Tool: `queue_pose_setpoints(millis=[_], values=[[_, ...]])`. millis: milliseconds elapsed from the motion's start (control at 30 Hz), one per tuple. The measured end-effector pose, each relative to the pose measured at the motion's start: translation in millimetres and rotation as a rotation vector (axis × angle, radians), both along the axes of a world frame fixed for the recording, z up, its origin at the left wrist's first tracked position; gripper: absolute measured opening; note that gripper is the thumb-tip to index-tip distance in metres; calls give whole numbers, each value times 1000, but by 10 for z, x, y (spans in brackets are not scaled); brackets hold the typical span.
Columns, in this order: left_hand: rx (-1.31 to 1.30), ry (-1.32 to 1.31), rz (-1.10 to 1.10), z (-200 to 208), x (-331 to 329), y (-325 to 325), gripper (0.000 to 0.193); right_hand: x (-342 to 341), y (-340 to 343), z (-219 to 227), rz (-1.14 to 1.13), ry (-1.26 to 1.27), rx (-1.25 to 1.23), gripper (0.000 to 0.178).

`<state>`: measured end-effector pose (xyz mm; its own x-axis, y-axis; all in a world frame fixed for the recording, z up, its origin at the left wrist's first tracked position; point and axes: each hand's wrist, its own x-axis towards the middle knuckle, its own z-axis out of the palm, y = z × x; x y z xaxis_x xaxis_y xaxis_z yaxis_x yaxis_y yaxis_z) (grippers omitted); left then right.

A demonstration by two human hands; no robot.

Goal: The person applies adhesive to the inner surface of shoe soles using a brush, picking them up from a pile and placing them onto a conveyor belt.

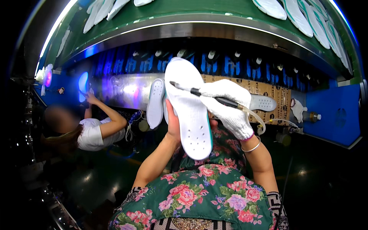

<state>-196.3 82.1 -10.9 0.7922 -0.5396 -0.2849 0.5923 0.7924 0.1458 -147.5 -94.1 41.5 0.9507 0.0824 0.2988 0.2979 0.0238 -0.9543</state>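
Observation:
Upright in front of me is a white insole (186, 111) with small holes in its heel and a green edge at the side. My left hand (173, 124), bare, grips it from behind and beside; part of that hand is hidden. A white knitted glove covers my right hand (232, 107), its fingers closed around a dark brush (195, 91) with a pale tube (255, 116) running from its back end. The brush tip lies over the insole's upper part, apparently touching it. Another perforated insole (155, 103) stands just left of my left hand.
A grey perforated insole (264, 102) lies on brown cardboard (279, 96) at right, near a white glove (298, 110) and a bottle (314, 117). Beyond the metal ledge (184, 28), a green conveyor belt (207, 9) carries several insoles. At left, a co-worker (96, 130) handles a blue-lit insole (83, 86).

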Motion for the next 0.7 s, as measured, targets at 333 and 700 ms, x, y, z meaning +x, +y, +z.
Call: queue_pose_setpoints(millis=[333, 700], values=[[654, -173, 87, -45, 34, -217, 104, 270, 73, -18, -195, -529, -484, 28], [63, -395, 127, -345, 140, 19, 103, 102, 162, -166, -16, -99, -125, 28]])
